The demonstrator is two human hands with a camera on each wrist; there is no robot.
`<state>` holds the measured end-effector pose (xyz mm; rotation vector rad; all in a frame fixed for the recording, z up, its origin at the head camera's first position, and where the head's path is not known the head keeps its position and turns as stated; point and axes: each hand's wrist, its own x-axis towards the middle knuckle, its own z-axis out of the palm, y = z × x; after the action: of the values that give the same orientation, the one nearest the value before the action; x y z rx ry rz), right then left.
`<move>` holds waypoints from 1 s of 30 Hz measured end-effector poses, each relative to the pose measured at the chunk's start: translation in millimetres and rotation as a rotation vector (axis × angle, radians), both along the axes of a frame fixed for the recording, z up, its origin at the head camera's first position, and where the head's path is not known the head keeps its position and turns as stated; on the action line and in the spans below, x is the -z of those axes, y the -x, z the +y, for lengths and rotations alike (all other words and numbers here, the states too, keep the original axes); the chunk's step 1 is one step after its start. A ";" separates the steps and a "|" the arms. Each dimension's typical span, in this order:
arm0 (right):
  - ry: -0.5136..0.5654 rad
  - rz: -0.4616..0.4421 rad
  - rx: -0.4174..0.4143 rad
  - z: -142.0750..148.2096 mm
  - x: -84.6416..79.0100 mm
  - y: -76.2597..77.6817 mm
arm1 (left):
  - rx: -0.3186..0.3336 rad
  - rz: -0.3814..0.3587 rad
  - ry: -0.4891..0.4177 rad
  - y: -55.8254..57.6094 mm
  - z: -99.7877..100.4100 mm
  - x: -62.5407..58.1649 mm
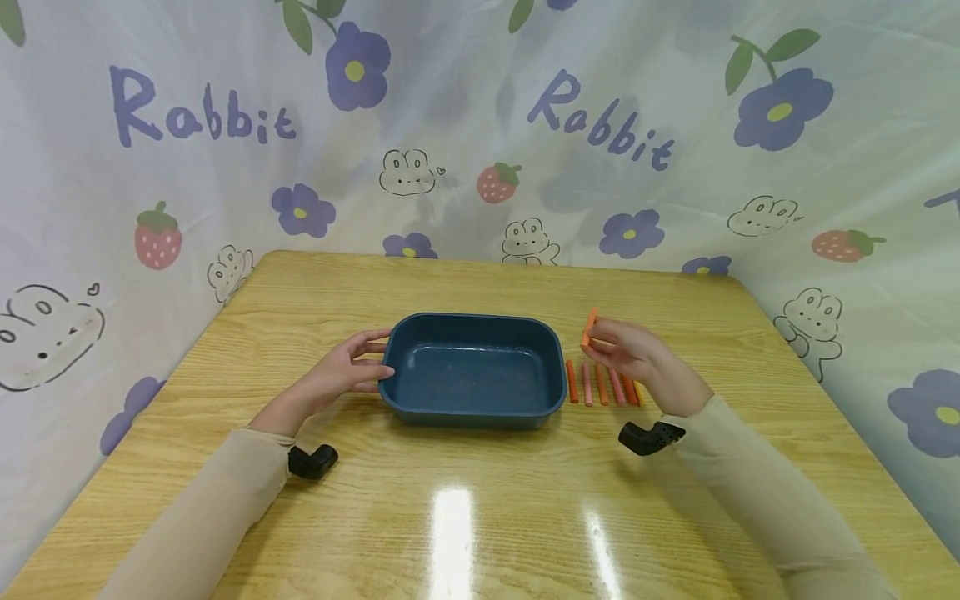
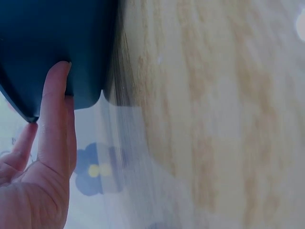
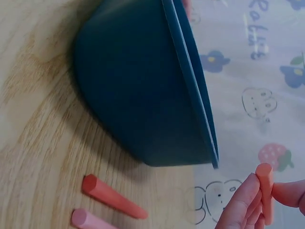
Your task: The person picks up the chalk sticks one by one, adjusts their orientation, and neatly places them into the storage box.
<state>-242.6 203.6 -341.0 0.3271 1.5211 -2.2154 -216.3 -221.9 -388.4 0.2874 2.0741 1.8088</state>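
Note:
A dark blue rectangular basin [image 1: 472, 375] stands on the wooden table, its inside bare. Against its left end rest the outstretched fingers of my left hand [image 1: 348, 367]; in the left wrist view a fingertip [image 2: 58, 71] touches the outer wall. To the right of the basin, my right hand [image 1: 630, 354] pinches an orange crayon [image 1: 590, 327] between thumb and fingers, raised above the table. Below that hand lies a row of several crayons [image 1: 587, 385] in red, pink, orange and yellow, partly hidden by it. The right wrist view shows a red crayon [image 3: 114, 196] beside the basin.
The wooden table [image 1: 517, 508] extends around the basin, with bare wood in front. A printed cloth [image 1: 465, 108] hangs behind the table and along both sides. Black wrist devices [image 1: 651, 437] sit at both cuffs.

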 end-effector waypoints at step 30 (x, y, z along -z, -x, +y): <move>-0.187 -0.029 -0.074 -77.1 -22.6 25.1 | 0.002 0.000 -0.004 0.0 -1.1 -0.1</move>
<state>-267.7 126.6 -318.3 0.3517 1.7014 -2.0078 -216.2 -223.0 -388.4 0.2904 2.0697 1.8128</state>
